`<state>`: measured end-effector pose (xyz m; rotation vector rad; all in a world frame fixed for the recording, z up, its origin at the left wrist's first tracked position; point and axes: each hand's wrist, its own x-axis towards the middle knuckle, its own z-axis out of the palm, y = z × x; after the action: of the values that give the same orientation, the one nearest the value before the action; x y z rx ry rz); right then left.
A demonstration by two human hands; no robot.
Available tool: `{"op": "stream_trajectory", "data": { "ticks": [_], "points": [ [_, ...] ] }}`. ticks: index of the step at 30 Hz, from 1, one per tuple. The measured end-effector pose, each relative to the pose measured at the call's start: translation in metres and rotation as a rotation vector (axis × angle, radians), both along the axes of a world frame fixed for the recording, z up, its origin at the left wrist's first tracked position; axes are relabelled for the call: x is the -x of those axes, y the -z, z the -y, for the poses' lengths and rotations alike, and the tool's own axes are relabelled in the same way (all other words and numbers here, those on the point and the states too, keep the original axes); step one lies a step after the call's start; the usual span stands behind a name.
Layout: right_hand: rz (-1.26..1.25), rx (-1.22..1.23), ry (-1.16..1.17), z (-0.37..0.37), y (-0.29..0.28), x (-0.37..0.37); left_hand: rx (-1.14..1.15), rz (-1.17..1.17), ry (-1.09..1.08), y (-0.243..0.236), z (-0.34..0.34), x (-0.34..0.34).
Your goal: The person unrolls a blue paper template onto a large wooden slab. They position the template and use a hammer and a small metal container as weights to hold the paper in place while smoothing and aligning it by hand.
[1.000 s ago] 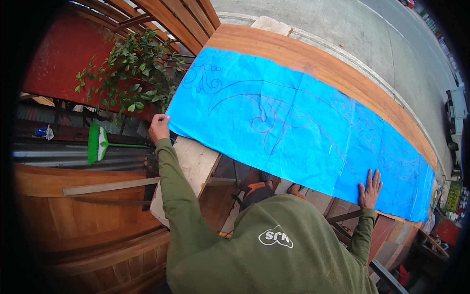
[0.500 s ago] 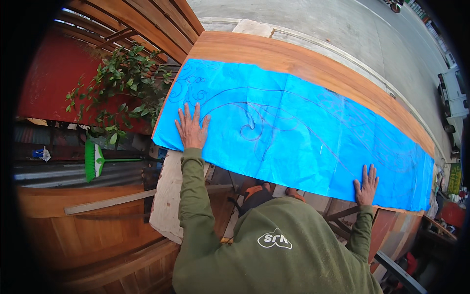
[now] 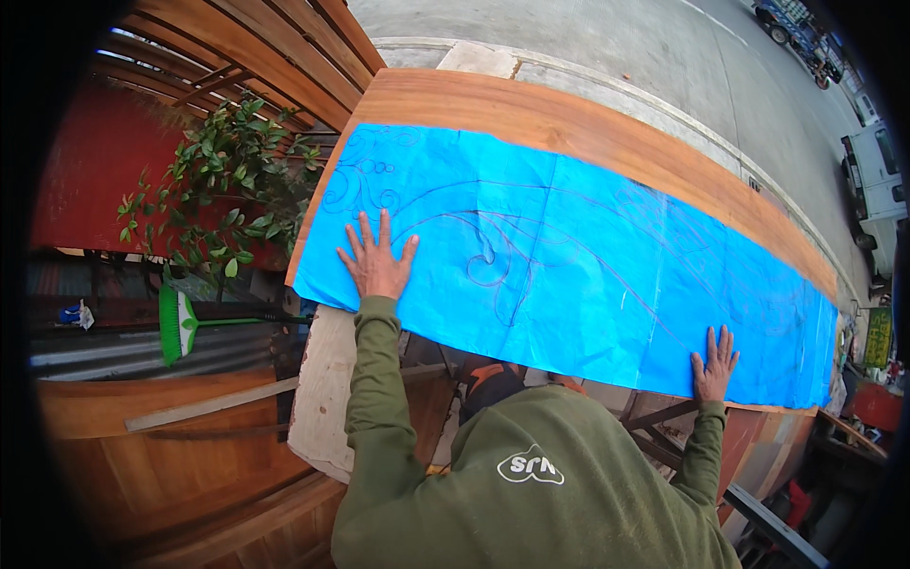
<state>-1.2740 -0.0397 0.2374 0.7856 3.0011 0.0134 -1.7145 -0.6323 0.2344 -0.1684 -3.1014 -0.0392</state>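
Note:
A long blue sheet (image 3: 569, 284), creased and marked with dark scroll and curve lines, lies across a brown wooden board (image 3: 531, 109). My left hand (image 3: 381, 264) rests flat on the sheet's left part, fingers spread, close to the near edge and below the drawn curls. Toward the right end, my right hand (image 3: 713, 368) also lies flat on the sheet by its near edge, fingers a little apart. Neither hand holds anything. The sheet's near edge hangs slightly past the board, whose far strip stays uncovered.
To the left are a leafy plant (image 3: 232, 185), a green broom (image 3: 178, 324) and wooden panels (image 3: 180, 455). Wooden slats (image 3: 256, 47) rise at the upper left. Beyond the board runs a paved road (image 3: 654, 66) with a white vehicle (image 3: 872, 171) and a loaded blue cart (image 3: 801, 38).
My left hand has shifted slightly right and its fingers spread wider. The right hand has moved slightly on the sheet. A blue cart has come further into view on the road.

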Motion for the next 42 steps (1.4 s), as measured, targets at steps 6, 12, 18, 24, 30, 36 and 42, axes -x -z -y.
{"op": "stream_trajectory", "data": {
  "ticks": [6,12,18,24,30,36,42],
  "points": [
    [-0.052,-0.003,-0.008,0.004,-0.004,0.004,-0.049,-0.003,-0.003,0.002,0.000,-0.003],
    [-0.515,0.213,-0.229,0.089,-0.056,0.121,-0.090,-0.048,0.019,0.002,0.000,-0.003],
    [-0.463,0.654,-0.909,0.246,-0.078,0.319,-0.068,-0.071,0.003,-0.001,-0.002,-0.006],
    [-0.393,0.589,-1.144,0.405,-0.032,0.486,-0.022,-0.055,-0.006,-0.009,-0.004,-0.005],
    [-0.244,0.358,-0.860,0.431,0.006,0.549,-0.148,-0.011,0.037,-0.014,0.002,-0.005],
    [-0.223,0.267,-0.703,0.411,0.000,0.562,-0.286,0.033,0.051,-0.018,0.057,-0.015],
    [-0.152,0.242,-0.609,0.407,-0.002,0.582,-0.135,0.017,-0.116,-0.015,0.132,-0.035]
  ]
}}
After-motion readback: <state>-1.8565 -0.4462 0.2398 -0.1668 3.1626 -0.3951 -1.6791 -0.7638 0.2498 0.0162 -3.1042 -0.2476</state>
